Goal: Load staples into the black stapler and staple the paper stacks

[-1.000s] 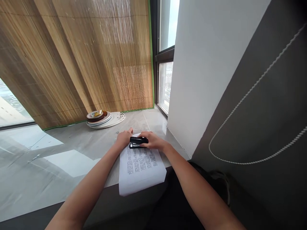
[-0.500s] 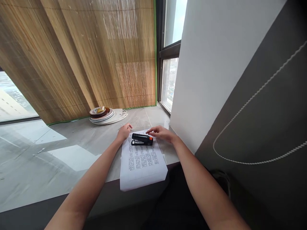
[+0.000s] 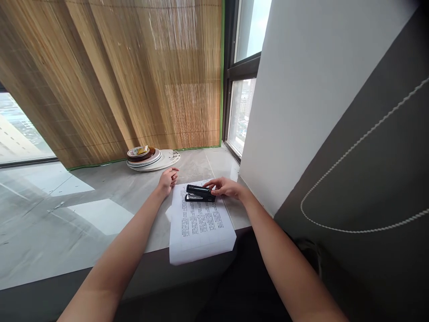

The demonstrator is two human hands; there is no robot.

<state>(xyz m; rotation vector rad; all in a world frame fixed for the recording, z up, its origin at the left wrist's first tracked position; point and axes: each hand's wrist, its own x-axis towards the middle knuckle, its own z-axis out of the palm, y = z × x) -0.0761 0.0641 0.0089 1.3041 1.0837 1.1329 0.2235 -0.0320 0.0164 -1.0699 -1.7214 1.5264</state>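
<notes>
A black stapler (image 3: pixel 198 191) lies crosswise on the upper part of a printed sheet of paper (image 3: pixel 201 241). Its jaws gape toward the left. My right hand (image 3: pixel 227 187) grips the stapler's right, hinged end between thumb and fingers, covering the orange part there. My left hand (image 3: pixel 168 180) rests on the sill at the left of the paper's top edge, fingers curled in, with nothing visible in it. The lower end of the paper hangs over the sill's front edge.
A stack of plates (image 3: pixel 144 158) stands on the tiled sill (image 3: pixel 110 197) at the back, by the bamboo blind (image 3: pixel 134 80). A white wall (image 3: pixel 284 89) rises close by on the right, where a beaded cord (image 3: pixel 351 231) hangs. A window (image 3: pixel 239 112) fills the corner.
My right hand has closed on the stapler's right end, hiding its orange part. My left hand has drawn slightly left, off the paper's corner, and its fingers have curled. The view has shifted slightly.
</notes>
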